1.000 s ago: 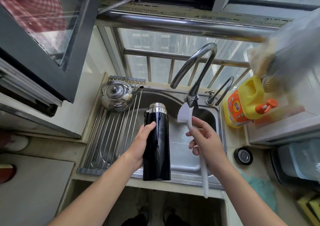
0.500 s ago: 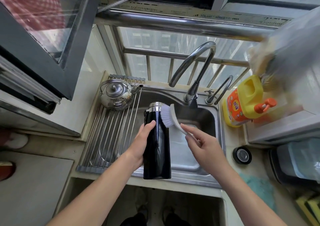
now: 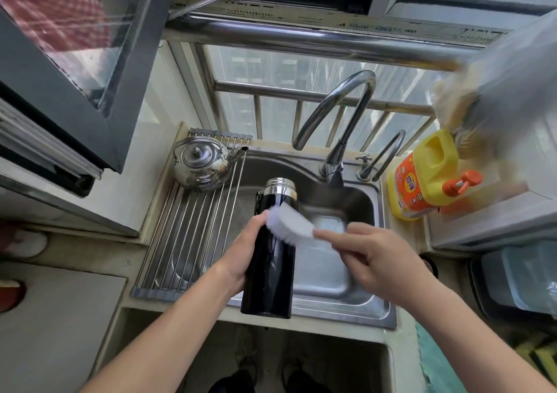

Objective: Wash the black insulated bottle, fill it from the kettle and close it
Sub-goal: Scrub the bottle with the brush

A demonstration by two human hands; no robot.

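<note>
While the left hand (image 3: pixel 241 261) curls its fingers round the black insulated bottle (image 3: pixel 271 275), upright above the sink's (image 3: pixel 346 309) front edge, the right hand (image 3: pixel 372 261) pinches a white brush (image 3: pixel 291 221), bristles against the bottle's upper side; the kettle (image 3: pixel 200 165) stands at the rack's (image 3: pixel 187 242) far end.

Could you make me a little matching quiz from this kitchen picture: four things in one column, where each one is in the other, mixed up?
Things:
1 kettle
2 black bottle
3 white brush
4 yellow jug

Places:
A held by the right hand
B on the drying rack
C right of the sink
D gripped by the left hand

Pairs: 1-B, 2-D, 3-A, 4-C
</note>
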